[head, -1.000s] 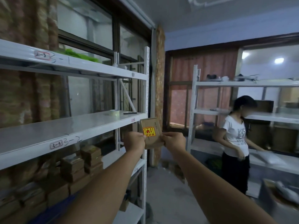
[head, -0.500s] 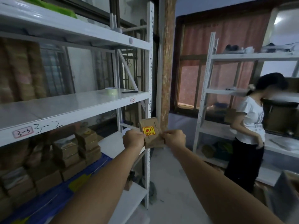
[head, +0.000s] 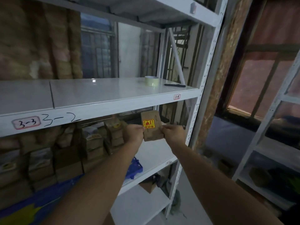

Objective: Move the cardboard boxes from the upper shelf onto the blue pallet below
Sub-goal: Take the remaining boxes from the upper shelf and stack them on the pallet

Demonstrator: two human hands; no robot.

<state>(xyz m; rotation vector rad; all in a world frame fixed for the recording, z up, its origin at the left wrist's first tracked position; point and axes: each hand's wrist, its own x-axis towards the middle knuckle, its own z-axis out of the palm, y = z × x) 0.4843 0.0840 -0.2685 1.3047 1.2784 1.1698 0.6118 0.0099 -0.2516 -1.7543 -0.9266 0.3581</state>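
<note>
At centre frame your left hand (head: 134, 133) and right hand (head: 174, 133) grip the cardboard box (head: 152, 126) by its sides, probably to steady it toward the blue pallet (head: 135, 168) at lower left.

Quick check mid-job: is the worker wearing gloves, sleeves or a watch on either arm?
No. The left hand and right hand are bare: no gloves, and no rings show. The left forearm and right forearm are uncovered to the frame edge, with no sleeve, watch or band in view.
</note>
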